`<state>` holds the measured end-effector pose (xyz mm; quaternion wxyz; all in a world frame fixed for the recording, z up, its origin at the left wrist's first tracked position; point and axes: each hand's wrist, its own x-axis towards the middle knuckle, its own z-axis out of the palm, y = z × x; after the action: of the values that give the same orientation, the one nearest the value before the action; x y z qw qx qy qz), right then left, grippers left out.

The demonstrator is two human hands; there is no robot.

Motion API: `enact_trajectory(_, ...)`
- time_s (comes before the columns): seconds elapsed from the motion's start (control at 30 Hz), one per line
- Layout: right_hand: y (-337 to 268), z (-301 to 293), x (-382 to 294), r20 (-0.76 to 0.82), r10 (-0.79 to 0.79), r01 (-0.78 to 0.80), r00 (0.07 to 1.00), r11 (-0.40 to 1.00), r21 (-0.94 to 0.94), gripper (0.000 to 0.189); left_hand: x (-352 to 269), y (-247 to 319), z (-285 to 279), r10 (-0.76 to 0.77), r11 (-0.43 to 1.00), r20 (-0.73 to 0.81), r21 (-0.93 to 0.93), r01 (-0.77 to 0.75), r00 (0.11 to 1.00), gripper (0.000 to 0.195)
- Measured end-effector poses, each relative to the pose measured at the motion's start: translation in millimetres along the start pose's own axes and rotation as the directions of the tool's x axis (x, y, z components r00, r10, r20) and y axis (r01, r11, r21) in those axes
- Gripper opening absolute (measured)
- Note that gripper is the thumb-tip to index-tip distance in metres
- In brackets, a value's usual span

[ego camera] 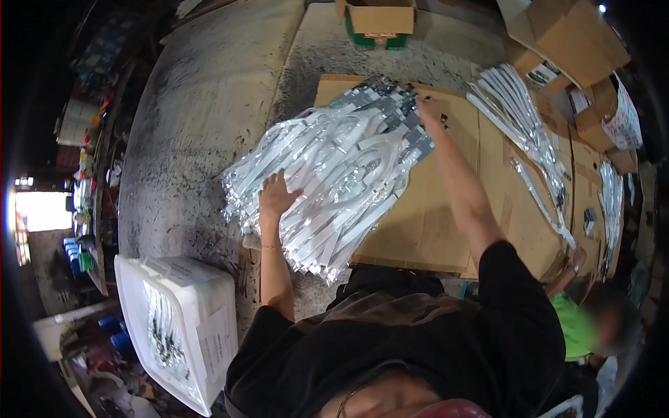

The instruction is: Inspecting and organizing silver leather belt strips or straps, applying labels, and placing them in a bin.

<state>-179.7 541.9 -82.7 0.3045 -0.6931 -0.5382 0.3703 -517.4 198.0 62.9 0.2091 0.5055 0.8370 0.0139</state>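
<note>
A large pile of white straps in clear plastic sleeves (334, 157) lies spread before me on the worktable. Grey bands and small dark pieces cluster at the pile's far end. My left hand (279, 194) rests on the near left part of the pile, its fingers spread. At the far right corner, my right hand (429, 111) touches the grey ends; its fingertips are partly hidden, so a grip cannot be made out. Beneath the pile lies a flattened cardboard sheet (418, 237).
A white plastic tub (217, 282) holding similar sleeved straps stands at the lower left. More sleeved straps (515, 109) lie to the right, near a co-worker's hand (578, 258). Cardboard boxes (580, 42) stand at the upper right, and a green-and-brown box (379, 23) at the back.
</note>
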Motion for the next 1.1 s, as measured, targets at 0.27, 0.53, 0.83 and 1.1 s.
enact_trajectory(0.27, 196, -85, -349, -0.033, 0.103, -0.087, 0.994, 0.946, 0.312, 0.029, 50, 100, 23, 0.447, 0.863, -0.421, -0.030, -0.505, 0.789, 0.055)
enact_trajectory(0.53, 300, -180, -548, -0.107, 0.600, -0.601, 0.793, 0.799, 0.026, 0.021, -6, 235, 67, 0.853, 0.405, -0.292, -0.151, -0.902, 0.432, 0.035)
enact_trajectory(0.83, 340, -138, -727, -0.095, 0.684, -0.418, 0.723, 0.543, 0.729, 0.021, -299, 293, 203, 0.966, -0.061, 0.205, -0.411, -0.910, -0.157, 0.029)
enact_trajectory(1.1, 426, -104, -1003, -0.227, 0.892, -0.205, 0.391, 0.324, 0.924, 0.015, -541, 223, 314, 0.674, -0.172, 0.502, -0.607, -0.776, -0.542, 0.026)
